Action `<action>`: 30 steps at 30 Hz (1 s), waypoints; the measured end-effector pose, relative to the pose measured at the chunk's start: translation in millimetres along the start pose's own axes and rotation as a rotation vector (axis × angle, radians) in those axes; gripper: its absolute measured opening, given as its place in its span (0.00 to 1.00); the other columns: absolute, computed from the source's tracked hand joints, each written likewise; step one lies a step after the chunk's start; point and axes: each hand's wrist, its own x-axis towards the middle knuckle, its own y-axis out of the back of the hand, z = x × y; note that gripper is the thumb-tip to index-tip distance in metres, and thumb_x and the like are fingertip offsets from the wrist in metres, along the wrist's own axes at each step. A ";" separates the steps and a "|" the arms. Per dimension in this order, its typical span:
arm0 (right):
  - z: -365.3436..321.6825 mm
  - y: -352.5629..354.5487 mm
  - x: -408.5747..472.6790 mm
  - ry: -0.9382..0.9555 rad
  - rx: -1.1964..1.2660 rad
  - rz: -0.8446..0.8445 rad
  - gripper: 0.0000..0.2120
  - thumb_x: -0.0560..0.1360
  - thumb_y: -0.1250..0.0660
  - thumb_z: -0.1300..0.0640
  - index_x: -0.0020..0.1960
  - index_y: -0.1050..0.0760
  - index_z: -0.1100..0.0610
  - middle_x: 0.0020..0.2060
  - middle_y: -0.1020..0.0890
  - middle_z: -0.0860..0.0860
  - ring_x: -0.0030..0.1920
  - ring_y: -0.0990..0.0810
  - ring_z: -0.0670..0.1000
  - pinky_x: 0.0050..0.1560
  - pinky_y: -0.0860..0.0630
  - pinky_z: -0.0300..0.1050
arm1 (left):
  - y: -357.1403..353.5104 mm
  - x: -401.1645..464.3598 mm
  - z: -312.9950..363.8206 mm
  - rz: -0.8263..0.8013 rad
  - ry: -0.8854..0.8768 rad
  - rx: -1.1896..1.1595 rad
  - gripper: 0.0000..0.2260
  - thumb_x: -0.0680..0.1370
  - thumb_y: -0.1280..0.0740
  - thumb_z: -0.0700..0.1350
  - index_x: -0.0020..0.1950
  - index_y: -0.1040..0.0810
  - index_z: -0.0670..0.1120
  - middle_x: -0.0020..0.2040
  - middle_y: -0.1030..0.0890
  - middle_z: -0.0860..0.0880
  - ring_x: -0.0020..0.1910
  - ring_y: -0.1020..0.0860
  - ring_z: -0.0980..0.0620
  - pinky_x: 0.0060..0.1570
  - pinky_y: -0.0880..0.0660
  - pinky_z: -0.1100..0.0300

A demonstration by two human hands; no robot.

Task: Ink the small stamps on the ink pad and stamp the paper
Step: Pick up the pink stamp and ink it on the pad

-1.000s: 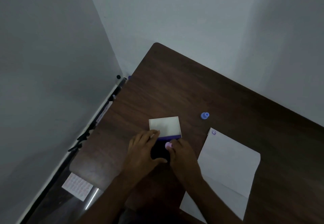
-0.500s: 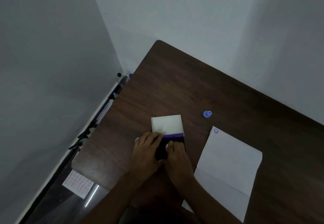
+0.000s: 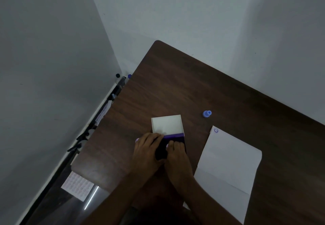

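The ink pad (image 3: 175, 137) lies open on the dark wooden table (image 3: 175, 87), its white lid (image 3: 167, 124) flipped back and its dark purple pad towards me. My right hand (image 3: 176, 154) pinches a small pink stamp (image 3: 167, 146) down on the pad. My left hand (image 3: 146, 151) rests on the pad's left edge and holds the case. Another pink stamp (image 3: 137, 139) peeks out just left of my left hand. A blue stamp (image 3: 207, 114) stands alone further back. The white paper (image 3: 228, 168) lies to the right, with one purple smiley print (image 3: 216, 130) at its far corner.
Grey walls close in on the left and behind the table. A white sheet with rows of small marks (image 3: 77, 186) lies on the floor at lower left. Dark rails and clips (image 3: 84, 136) run along the wall by the table's left edge.
My right hand has lowered the pink stamp from above the pad's near edge onto the ink. My left hand has settled closer onto the case. The view shifted slightly.
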 end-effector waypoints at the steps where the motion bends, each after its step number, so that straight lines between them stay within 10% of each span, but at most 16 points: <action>1: -0.3 -0.1 0.6 -0.009 0.023 -0.002 0.28 0.79 0.40 0.54 0.74 0.48 0.58 0.74 0.41 0.59 0.73 0.42 0.56 0.73 0.45 0.49 | -0.2 -0.4 -0.3 -0.009 0.002 0.001 0.32 0.74 0.34 0.60 0.75 0.38 0.51 0.75 0.38 0.52 0.75 0.44 0.53 0.75 0.51 0.55; 20: -1.1 -7.5 2.2 -0.079 0.010 0.024 0.29 0.78 0.39 0.50 0.74 0.45 0.56 0.72 0.37 0.57 0.71 0.38 0.55 0.71 0.39 0.49 | 4.1 -1.9 2.7 0.018 -0.010 0.080 0.34 0.68 0.31 0.59 0.72 0.36 0.55 0.73 0.34 0.53 0.71 0.39 0.49 0.67 0.41 0.48; 27: -1.8 50.4 -42.7 -0.239 0.780 0.384 0.06 0.75 0.33 0.50 0.48 0.19 0.48 0.42 0.16 0.44 0.45 0.19 0.40 0.47 0.25 0.37 | 33.2 -13.2 27.3 0.046 -0.028 -0.343 0.29 0.71 0.28 0.57 0.70 0.32 0.57 0.67 0.29 0.58 0.67 0.32 0.57 0.66 0.40 0.67; 30: 9.2 79.3 -67.1 -0.311 1.341 0.221 0.13 0.69 0.31 0.47 0.46 0.17 0.56 0.34 0.17 0.52 0.34 0.21 0.49 0.34 0.26 0.40 | 60.5 -24.0 57.1 0.055 -0.059 -0.650 0.22 0.69 0.27 0.59 0.61 0.27 0.63 0.56 0.25 0.67 0.56 0.26 0.65 0.55 0.30 0.74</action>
